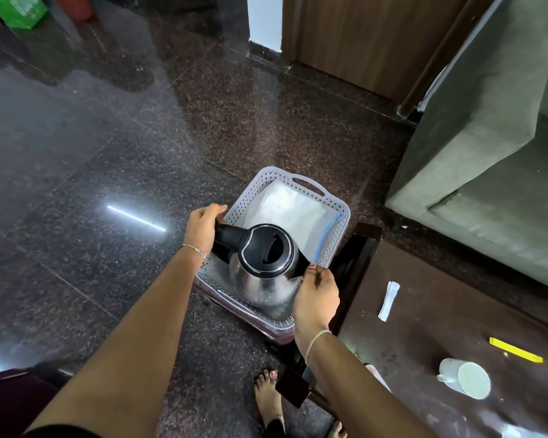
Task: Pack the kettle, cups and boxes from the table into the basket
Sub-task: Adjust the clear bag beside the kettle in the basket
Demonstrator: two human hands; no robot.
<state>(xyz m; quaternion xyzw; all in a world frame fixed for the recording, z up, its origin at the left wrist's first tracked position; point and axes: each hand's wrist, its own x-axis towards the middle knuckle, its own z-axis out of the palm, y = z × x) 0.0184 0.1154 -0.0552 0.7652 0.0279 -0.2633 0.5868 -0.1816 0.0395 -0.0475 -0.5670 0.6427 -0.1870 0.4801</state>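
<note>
**Two hands on the kettle, low in the basket**

Both hands hold the kettle (264,269), which sits in the near end of the perforated plastic basket (336,245) on the floor, beside the dark table (424,311). I cannot tell if its base already rests on the basket floor or hangs just above it. The left hand (203,227) is wrapped around the black handle. The right hand (315,295) pinches the spout side with its fingertips, at the edge of the black lid ring.

The body is polished steel, so it looks stiff and probably slippery, and it would show dents if knocked. The handle is the proper place to carry it, since it is made for a full grip. The spout side is good only for steadying. If there is water inside, the weight will be much greater; the picture does not show this.

A white sheet with a blue cord lies in the far part of the basket. On the table a white cup (465,381) lies on its side, near a yellow strip (516,350) and a white sachet (389,300). The cup is light but probably fragile, so it is better taken around its wall or by its handle.
</note>
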